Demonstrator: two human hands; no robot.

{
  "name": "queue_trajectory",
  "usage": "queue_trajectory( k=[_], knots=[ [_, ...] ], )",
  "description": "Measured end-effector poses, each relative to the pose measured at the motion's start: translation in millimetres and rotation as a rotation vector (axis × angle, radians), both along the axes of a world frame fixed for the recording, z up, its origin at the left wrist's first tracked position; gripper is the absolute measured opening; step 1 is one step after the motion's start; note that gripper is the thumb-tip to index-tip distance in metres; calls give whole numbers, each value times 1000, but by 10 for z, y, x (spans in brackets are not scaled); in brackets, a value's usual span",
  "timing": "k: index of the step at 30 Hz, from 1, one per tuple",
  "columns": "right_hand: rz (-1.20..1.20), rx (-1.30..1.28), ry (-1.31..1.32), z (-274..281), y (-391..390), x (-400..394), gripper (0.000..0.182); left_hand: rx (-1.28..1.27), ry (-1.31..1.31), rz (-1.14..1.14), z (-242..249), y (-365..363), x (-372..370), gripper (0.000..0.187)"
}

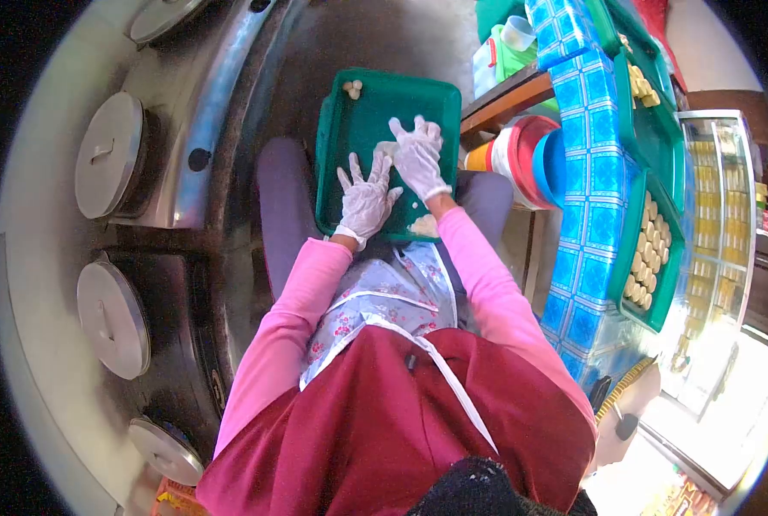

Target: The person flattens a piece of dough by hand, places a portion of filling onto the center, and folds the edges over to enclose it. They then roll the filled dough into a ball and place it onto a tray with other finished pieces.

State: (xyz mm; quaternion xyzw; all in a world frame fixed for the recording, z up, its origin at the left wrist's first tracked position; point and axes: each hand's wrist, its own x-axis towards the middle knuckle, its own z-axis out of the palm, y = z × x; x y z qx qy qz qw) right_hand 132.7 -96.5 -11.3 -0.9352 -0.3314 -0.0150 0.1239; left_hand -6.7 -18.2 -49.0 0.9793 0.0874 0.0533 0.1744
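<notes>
A green tray (336, 138) rests across my lap. My left hand (367, 202), in a thin white glove, lies over the tray's lower left part with its fingers spread. My right hand (420, 156), gloved the same way, is just above and to the right, palm down with fingers apart. A pale piece of dough (386, 149) shows beside it, between the two hands; how much lies under the palm is hidden. Small dough balls (353, 89) sit in the far left corner. A larger lump of dough (423, 226) lies in the near right corner, with crumbs close by.
On the left are metal units with round lids (110, 155). To the right, a table with a blue checked cloth (586, 198) carries green trays, one holding rows of pale dough pieces (648, 254). Red and blue basins (534, 159) stand beside my knee. A glass cabinet (712, 215) is beyond.
</notes>
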Motion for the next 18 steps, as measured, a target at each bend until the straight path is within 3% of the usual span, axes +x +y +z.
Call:
queue_trajectory(
  k=[5,12,13,16,18],
  knots=[
    [-80,-147,78,-133,428,266,74,-32,21,12,36,3,7,72],
    [271,-284,-61,-150,420,54,58,-64,54,-10,31,30,-5,70],
    [281,-213,-70,-147,353,22,46,-65,48,-6,42,34,-2,70],
    [220,-186,-170,-230,216,129,31,-73,7,9,62,28,6,71],
    [76,75,-101,111,116,80,23,-84,-55,24,51,2,-3,73]
  ],
)
